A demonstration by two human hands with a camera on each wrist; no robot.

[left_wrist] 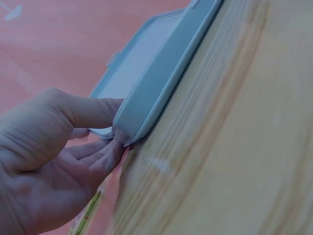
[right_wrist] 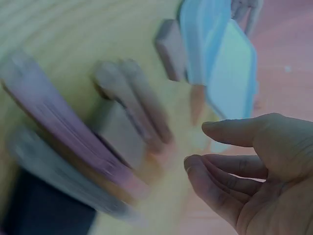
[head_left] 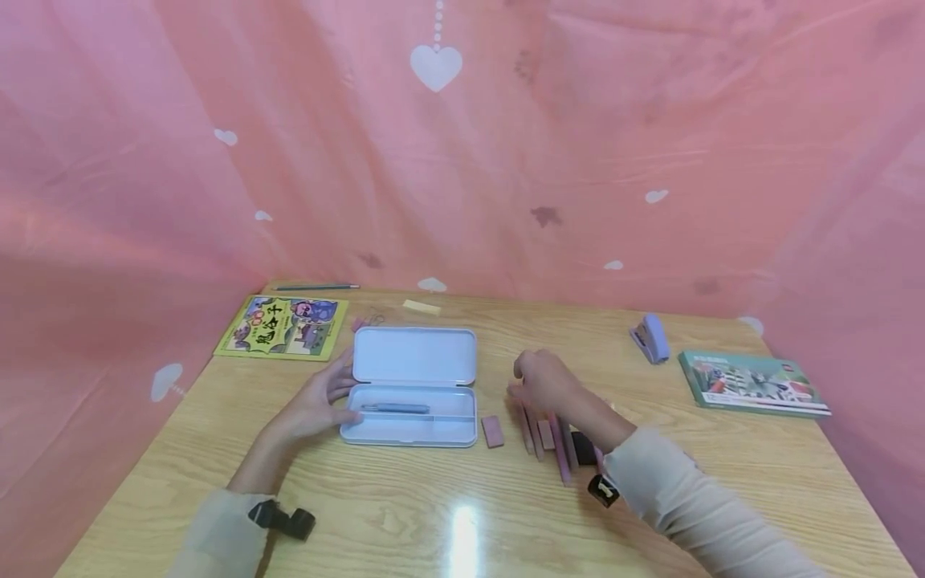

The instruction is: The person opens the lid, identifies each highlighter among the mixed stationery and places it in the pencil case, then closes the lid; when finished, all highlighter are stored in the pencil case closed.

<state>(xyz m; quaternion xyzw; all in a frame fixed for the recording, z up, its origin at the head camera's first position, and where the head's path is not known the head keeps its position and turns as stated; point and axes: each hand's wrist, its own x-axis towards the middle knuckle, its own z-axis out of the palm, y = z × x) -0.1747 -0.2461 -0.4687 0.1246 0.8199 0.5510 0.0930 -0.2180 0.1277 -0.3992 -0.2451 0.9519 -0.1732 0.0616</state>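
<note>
A light blue pencil case (head_left: 455,431) lies with its lid raised, and a blue pen (head_left: 396,408) rests in its rear compartment. My left hand (head_left: 318,401) grips the case's left end, thumb at the rim and fingers along the outer side, as the left wrist view also shows. To the right of the case, my right hand (head_left: 545,381) hovers by the far ends of several pinkish pens (head_left: 560,453). In the right wrist view its thumb and fingers (right_wrist: 227,133) stand apart with nothing between them. A small pink eraser (head_left: 493,431) lies between case and pens.
A second block-shaped eraser (head_left: 546,435) lies among the pens, near a black item (head_left: 584,448). Further off are a purple stapler (head_left: 652,339), a green flat box (head_left: 755,384), a yellow-edged book (head_left: 283,327), a pencil (head_left: 315,286) and a pale yellow strip (head_left: 421,307).
</note>
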